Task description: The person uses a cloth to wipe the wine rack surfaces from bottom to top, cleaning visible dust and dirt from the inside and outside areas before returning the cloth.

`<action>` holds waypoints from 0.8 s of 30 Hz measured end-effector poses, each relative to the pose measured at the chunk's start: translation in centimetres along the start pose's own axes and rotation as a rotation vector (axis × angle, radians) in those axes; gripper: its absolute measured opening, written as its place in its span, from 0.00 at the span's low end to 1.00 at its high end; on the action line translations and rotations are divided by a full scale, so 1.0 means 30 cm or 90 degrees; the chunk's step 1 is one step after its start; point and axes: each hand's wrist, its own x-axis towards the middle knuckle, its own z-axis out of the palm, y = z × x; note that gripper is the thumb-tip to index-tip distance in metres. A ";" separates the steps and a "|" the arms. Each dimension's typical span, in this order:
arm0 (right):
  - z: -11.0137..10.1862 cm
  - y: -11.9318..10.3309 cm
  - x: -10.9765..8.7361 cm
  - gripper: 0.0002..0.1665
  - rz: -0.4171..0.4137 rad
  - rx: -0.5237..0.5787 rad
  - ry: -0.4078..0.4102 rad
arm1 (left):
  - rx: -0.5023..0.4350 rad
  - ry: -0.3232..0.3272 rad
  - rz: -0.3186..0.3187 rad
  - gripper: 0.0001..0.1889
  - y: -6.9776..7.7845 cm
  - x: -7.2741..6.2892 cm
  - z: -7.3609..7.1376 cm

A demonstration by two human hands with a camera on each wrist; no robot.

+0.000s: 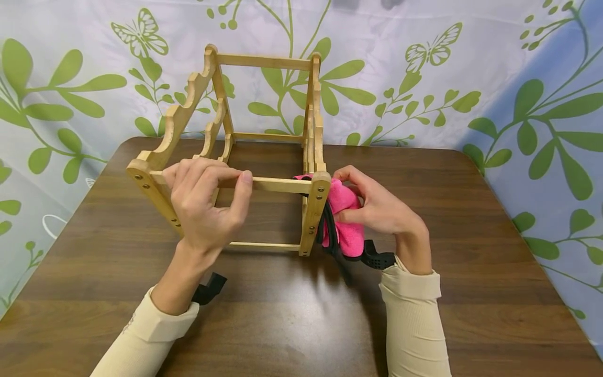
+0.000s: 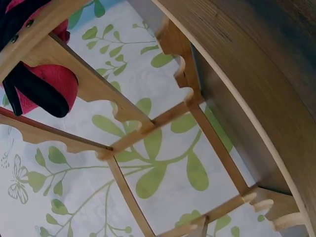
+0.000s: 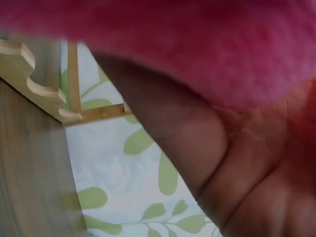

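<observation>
A light wooden rack [image 1: 282, 184] with scalloped side rails stands on the table. My left hand [image 1: 207, 201] grips its front top crossbar near the left corner, thumb along the bar. At the rack's right front post, my right hand [image 1: 381, 204] holds a pink cloth with black edging [image 1: 346, 201]. Part of the cloth passes through the side of the rack, and its dark edge shows behind the front bar. From the left wrist view, the pink cloth [image 2: 54, 84] wraps past a side rail. Pink fabric [image 3: 197, 44] covers the top of the right wrist view, above the palm.
The brown wooden table [image 1: 292, 314] reaches back to a white curtain [image 1: 367, 31] printed with green leaves and butterflies. Black wrist mounts [image 1: 209, 288] sit at both wrists, below the cream sleeves [image 1: 412, 314].
</observation>
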 end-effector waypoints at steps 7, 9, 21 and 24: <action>-0.054 0.004 -0.051 0.29 -0.058 -0.003 0.127 | 0.063 -0.029 0.012 0.13 0.020 0.004 -0.006; -0.074 0.000 -0.070 0.29 -0.109 0.039 0.213 | 0.087 -0.041 0.023 0.13 0.037 0.004 -0.005; -0.004 -0.100 -0.016 0.30 -0.434 0.235 0.333 | 0.115 -0.135 0.142 0.15 0.168 -0.052 0.043; 0.035 -0.125 -0.005 0.32 -0.410 0.114 0.281 | 0.137 -0.165 0.145 0.18 0.182 -0.063 0.052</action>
